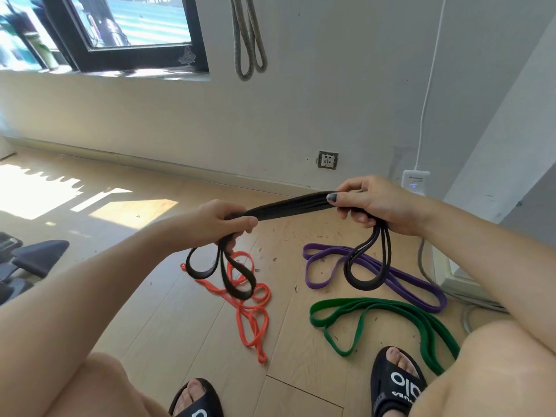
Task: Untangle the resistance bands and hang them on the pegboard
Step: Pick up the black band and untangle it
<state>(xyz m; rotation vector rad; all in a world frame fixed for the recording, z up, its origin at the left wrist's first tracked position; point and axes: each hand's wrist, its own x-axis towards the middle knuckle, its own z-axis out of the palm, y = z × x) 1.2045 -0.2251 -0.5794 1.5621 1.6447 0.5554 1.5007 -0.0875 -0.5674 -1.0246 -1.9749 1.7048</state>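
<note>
A black resistance band (288,207), folded into several strands, is stretched between my two hands above the floor. My left hand (224,222) grips its left end, where two loops dangle. My right hand (376,203) pinches the right end, with two more loops hanging below it. On the wooden floor lie an orange band (252,314) in a tangle, a purple band (388,276) and a green band (373,308). A grey band (248,40) hangs on the white wall above. No pegboard shows in the frame.
A wall socket (328,160) sits low on the wall. A white power strip (414,182) with its cable stands at the right, near a wall corner. Dark equipment (33,257) lies at the far left. My knees and sandalled feet (397,383) fill the bottom. A window (120,25) is upper left.
</note>
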